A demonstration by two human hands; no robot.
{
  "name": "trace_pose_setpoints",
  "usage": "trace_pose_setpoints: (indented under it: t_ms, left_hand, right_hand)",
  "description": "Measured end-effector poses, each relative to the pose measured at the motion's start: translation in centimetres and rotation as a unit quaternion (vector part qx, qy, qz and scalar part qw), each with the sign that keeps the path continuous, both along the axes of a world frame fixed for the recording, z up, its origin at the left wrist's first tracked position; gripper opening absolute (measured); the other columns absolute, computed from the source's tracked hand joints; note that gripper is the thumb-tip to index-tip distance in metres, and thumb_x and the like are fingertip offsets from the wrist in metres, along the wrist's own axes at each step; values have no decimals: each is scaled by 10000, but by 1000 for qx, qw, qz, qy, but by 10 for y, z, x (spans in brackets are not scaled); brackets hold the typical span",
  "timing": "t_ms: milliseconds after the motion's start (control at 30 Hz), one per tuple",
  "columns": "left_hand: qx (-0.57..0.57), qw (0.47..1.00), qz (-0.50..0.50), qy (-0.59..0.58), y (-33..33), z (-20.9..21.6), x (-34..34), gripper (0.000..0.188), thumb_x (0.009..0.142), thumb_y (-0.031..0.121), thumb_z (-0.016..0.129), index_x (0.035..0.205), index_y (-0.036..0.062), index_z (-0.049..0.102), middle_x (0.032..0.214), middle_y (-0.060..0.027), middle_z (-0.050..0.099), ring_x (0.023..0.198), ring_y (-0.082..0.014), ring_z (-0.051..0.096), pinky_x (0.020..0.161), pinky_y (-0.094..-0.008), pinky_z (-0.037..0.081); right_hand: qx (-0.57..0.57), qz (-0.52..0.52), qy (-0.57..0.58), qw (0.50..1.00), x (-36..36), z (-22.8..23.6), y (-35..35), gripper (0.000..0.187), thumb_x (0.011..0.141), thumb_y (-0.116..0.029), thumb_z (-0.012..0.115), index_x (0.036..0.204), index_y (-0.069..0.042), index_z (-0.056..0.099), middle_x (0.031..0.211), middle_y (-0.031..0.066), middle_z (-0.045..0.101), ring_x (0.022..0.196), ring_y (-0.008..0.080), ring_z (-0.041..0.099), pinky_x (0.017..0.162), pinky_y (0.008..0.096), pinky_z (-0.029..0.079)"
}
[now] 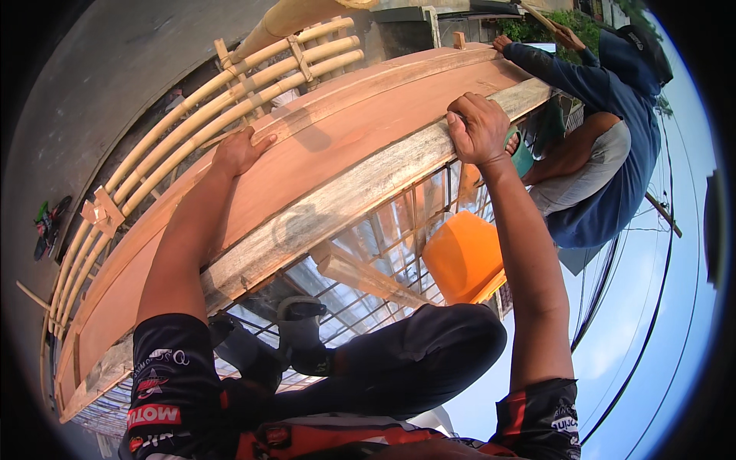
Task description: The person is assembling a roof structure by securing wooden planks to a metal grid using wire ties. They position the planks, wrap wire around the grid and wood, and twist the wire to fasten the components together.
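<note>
A long formwork panel with a reddish plywood face (337,138) runs diagonally before me, edged by a thin far board (337,97) and a thick, weathered near timber (360,184). My left hand (241,152) is closed over the far board, its thumb lying toward the plywood. Farther right, my right hand (479,129) wraps around the near timber, with its underside fingers hidden. At the panel's far end squats a co-worker (613,146) in a blue long-sleeved top. One of their hands (502,43) touches the panel's end; the other holds a wooden handle (539,17).
A steel bar grid (395,238) lies below the near timber, with an orange bucket (460,261) and a loose wood piece (368,277) on it. Bamboo rails (253,86) run beyond the panel, above a grey road (92,84). Overhead wires (665,253) hang at right.
</note>
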State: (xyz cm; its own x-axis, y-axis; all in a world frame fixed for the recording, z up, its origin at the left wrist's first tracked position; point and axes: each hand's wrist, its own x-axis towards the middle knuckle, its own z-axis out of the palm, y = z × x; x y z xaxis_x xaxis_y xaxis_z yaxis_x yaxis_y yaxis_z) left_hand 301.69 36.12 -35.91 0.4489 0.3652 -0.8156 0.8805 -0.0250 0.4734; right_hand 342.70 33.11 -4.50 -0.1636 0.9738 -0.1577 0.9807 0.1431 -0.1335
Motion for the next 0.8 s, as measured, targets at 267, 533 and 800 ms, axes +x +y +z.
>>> trace_pose_setpoints:
  t_ms: [267,533,800]
  left_hand:
    - [-5,1000,-1,-9,1,3,-3,1078,975,897,459,1563,1,572,1513,-271,647,1457,-392,585,1233,-490,445]
    - [-9,1000,12,-11,2,7,0,1057,981,876,488,1543,-14,579,1519,-283,638,1457,-405,584,1225,-497,452]
    - [14,999,25,-37,-7,-14,-3,1036,981,857,525,1496,-38,610,1423,-347,671,1382,-460,632,1176,-526,478]
  right_hand:
    - [12,3,12,1000,-2,-1,1,223,915,-316,679,802,-124,673,761,64,625,746,318,654,688,433,491]
    - [26,2,3,1000,0,-2,-3,243,919,-332,676,781,-132,656,743,56,612,714,301,638,664,422,472]
    - [35,2,6,999,6,-7,-2,267,912,-377,681,795,-136,676,762,52,629,703,309,635,664,434,477]
